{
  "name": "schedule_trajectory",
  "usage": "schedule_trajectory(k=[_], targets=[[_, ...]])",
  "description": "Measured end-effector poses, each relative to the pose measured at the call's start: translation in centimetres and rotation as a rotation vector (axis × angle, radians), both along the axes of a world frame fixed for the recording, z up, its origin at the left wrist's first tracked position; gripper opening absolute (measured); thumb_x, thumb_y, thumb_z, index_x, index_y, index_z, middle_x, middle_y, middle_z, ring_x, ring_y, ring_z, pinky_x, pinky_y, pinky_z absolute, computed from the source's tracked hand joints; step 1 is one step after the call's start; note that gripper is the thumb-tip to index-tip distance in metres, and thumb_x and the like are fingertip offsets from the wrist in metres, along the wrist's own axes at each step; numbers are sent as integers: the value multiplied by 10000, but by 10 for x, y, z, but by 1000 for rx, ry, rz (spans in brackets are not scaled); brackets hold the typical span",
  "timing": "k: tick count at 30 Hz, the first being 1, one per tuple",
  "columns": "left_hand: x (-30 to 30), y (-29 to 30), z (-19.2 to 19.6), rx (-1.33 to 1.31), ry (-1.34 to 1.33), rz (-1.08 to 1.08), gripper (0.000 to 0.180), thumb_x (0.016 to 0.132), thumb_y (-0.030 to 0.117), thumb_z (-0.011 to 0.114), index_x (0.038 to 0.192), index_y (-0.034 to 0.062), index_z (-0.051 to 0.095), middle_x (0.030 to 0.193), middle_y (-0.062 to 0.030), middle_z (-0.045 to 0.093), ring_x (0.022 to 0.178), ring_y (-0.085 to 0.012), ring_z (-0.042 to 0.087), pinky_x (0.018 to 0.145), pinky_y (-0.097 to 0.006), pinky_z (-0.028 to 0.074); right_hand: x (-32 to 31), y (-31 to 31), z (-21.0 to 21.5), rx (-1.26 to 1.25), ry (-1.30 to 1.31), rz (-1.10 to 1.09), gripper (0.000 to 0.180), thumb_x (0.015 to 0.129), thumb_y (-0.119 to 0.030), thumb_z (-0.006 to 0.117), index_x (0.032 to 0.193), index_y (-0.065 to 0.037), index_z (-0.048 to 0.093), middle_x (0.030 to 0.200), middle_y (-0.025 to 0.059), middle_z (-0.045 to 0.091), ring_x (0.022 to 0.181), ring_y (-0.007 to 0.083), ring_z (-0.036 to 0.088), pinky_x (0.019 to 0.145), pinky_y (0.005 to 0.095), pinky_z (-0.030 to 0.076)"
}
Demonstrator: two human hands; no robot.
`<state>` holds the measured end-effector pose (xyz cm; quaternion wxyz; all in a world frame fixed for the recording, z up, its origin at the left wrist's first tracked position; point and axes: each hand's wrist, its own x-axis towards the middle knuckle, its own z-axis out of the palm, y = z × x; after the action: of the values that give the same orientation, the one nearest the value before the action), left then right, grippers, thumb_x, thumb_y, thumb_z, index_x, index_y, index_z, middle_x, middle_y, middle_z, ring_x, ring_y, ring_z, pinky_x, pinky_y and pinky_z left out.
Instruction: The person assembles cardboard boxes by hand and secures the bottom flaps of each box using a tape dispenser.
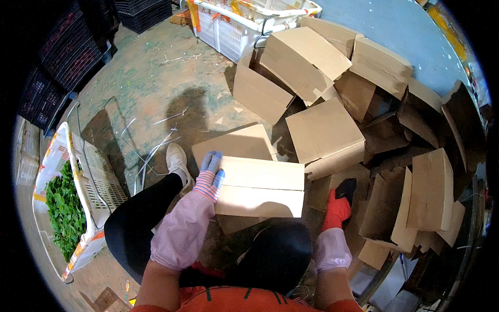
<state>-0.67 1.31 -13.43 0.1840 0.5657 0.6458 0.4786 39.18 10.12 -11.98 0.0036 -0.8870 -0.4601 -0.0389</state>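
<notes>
Brown cardboard forms the carton (260,203) in front of the person, its top flaps meeting along a crosswise seam. The left hand (210,179), in a pale blue-grey glove with a striped cuff, is at the carton's left end. Its fingers lie nearly straight and close together against that end; whether they grip it or only steady it is unclear. To the right of the carton, well apart from it, is the right hand (338,208) in a red glove. Its fingers are bent beside a dark piece (346,189); the view does not settle whether they have hold of it, nor how far they are spread.

A second piece of cardboard (234,141) shows just beyond the carton, partly hidden by it. Farther beyond and to the right of the carton spreads a heap of brown boxes (322,130), many with raised flaps. Well beyond the carton stands a white plastic basket (218,36). Left of the carton, a white shoe (176,157) is near it, with pale strips (152,154) on the floor (140,73) past the shoe. Farther left of the carton, a white crate (104,174) holds green leaves (65,213).
</notes>
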Motion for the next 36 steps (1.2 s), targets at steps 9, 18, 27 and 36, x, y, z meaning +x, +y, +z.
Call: schedule_trajectory(k=[9,18,27,36], targets=[[22,16,19,-141,-103,-102,435,848,47,463,1279,101,431,1339,-173,347,1228,-326,364,1012,-333,318,108,15,-29,281,328,16,594,759,-445,634,1021,86,589,1008,241,618,915,374,590,810,417,443],[14,5,8,-145,-254,-63,555,765,-156,503,1255,102,471,1334,-101,350,1197,-208,403,970,-240,359,-45,-27,163,370,1285,529,381,859,-380,507,847,-7,580,672,55,579,587,139,558,519,273,430],[26,8,25,-167,-470,-60,566,771,-188,454,1254,106,473,1348,-99,359,1225,-196,379,1003,-221,323,-117,-6,136,-235,1476,554,471,834,-440,581,688,7,609,549,64,578,386,143,521,343,256,400],[30,-9,91,-219,-7,80,233,840,222,556,1009,63,573,946,-157,592,894,-322,561,781,-373,455,-123,-8,131,-265,1465,561,467,846,-437,562,743,17,613,562,69,578,399,150,527,354,261,403]])
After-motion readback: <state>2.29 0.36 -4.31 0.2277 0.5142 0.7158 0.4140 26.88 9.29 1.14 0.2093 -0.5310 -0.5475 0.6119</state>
